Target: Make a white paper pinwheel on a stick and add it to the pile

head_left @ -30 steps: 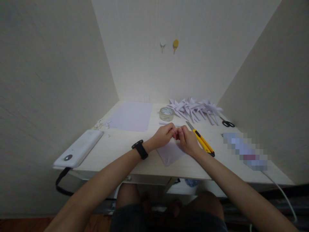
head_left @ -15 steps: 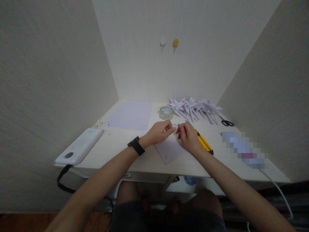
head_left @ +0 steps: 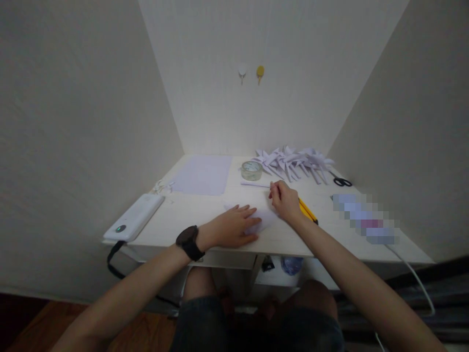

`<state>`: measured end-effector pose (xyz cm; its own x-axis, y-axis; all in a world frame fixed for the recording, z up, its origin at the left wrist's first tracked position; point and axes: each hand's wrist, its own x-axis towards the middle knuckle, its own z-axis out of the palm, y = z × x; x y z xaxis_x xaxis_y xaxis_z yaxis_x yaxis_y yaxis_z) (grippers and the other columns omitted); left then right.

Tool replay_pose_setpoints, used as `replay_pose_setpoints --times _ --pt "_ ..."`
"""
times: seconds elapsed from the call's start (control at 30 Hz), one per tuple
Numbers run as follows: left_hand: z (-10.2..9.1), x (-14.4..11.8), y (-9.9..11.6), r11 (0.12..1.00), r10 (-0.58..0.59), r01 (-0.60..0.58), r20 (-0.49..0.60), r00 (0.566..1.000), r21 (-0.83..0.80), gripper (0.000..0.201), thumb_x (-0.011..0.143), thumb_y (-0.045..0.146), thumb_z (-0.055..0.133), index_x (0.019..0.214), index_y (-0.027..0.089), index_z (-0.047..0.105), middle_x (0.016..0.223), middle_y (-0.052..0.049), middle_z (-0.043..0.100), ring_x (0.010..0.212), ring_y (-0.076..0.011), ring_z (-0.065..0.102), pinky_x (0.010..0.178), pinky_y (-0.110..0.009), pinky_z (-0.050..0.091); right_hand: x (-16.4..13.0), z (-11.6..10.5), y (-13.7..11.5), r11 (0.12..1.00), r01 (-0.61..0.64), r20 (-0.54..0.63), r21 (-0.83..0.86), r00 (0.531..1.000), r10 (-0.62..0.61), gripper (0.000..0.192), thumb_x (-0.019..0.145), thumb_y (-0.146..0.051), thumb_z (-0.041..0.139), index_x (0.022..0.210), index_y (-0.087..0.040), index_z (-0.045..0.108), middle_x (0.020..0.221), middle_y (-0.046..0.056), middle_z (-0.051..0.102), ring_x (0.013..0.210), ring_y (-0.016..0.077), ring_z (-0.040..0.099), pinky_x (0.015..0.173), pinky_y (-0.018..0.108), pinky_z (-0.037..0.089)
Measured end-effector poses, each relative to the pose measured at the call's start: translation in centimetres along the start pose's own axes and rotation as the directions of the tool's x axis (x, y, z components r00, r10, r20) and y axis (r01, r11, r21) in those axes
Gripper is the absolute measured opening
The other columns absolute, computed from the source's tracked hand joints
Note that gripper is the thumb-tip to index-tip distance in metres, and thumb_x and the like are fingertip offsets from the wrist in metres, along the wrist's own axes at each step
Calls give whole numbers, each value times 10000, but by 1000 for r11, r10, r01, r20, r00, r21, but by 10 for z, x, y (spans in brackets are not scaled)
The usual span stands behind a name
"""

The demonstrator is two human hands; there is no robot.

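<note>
My left hand (head_left: 230,227) lies flat with fingers spread on a small pale folded paper (head_left: 264,220) near the table's front edge. A black watch (head_left: 188,242) is on that wrist. My right hand (head_left: 286,200) is just right of the paper, fingers curled and fingertips pinched together. Whether anything thin is pinched there is too small to tell. Beside the right hand, partly hidden under it, lies a yellow utility knife (head_left: 307,210). A thin white paper stick (head_left: 254,184) and a clear tape roll (head_left: 251,170) lie just beyond the hands.
A pile of folded white paper pieces (head_left: 295,160) sits at the back. Black scissors (head_left: 342,182) are at the right, a flat sheet (head_left: 203,175) at back left. Paper scraps (head_left: 163,186) lie beside it. A white power bank (head_left: 134,217) with a cable sits on the left corner. Walls enclose the table (head_left: 190,208).
The hands were pinched together above the paper. They have parted: the left hand has dropped flat onto the paper, the right stays up near the knife. The view has shifted slightly.
</note>
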<state>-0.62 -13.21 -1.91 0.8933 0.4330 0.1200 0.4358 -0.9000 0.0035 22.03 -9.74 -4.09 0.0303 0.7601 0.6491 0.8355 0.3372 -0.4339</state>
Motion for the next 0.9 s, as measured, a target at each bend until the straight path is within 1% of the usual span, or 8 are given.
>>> replay_pose_setpoints --times 0.1,0.17,0.33,0.47,0.57,0.67,0.77,0.9 --pt "-3 1 4 995 -35 36 -15 999 92 245 965 234 451 1067 143 654 1055 -160 704 989 -255 669 938 -417 481 1 -3 4 1000 -24 -82 9 996 25 354 998 -427 325 818 -214 543 655 40 682 554 182 606 589 279 365" --pt "-7 2 5 983 -124 125 -16 992 133 229 951 150 425 940 139 653 845 -126 710 797 -228 683 799 -367 521 1 -8 5 999 -46 -151 24 987 49 359 996 -440 326 837 -210 552 640 33 675 545 181 604 591 278 374" --pt "-29 3 3 951 -262 280 -141 955 130 204 921 110 467 1020 133 643 880 -136 721 766 -231 686 709 -324 516 -10 -26 -7 988 -48 -278 147 956 88 346 997 -438 344 884 -198 567 647 24 677 512 162 611 576 268 406" --pt "-51 6 5 964 -264 256 -274 925 -66 222 942 159 484 1014 154 694 943 -125 742 869 -232 703 791 -320 514 -33 -41 -35 978 29 -284 206 958 31 314 1001 -391 384 949 -185 616 635 11 672 494 144 621 550 255 426" --pt "-65 13 7 913 -363 255 -347 865 -319 210 943 244 541 978 171 735 851 -82 756 810 -206 711 789 -303 518 -44 -47 -53 972 120 -244 201 967 -69 320 1002 -370 377 994 -189 642 698 23 698 531 139 654 566 255 460" --pt "-74 19 6 761 -494 232 -311 812 -605 139 858 232 666 948 166 749 795 -55 755 741 -180 712 720 -273 531 -46 -50 -60 961 172 -203 216 971 -128 324 1003 -363 370 1039 -187 640 836 57 734 586 136 685 590 255 490" --pt "-78 24 2 598 -553 207 -213 805 -774 166 757 220 763 904 144 749 766 -53 745 660 -165 697 627 -254 529 -44 -53 -61 956 155 -186 250 976 -110 320 1003 -367 382 1073 -186 636 902 74 741 611 138 694 581 254 504" --pt "-79 28 -2 543 -572 192 -192 797 -817 257 623 232 856 839 138 754 719 -35 719 606 -132 646 569 -231 499 -45 -57 -63 922 103 -179 373 983 -38 311 1003 -385 405 1099 -199 635 925 72 742 643 150 700 536 253 517"
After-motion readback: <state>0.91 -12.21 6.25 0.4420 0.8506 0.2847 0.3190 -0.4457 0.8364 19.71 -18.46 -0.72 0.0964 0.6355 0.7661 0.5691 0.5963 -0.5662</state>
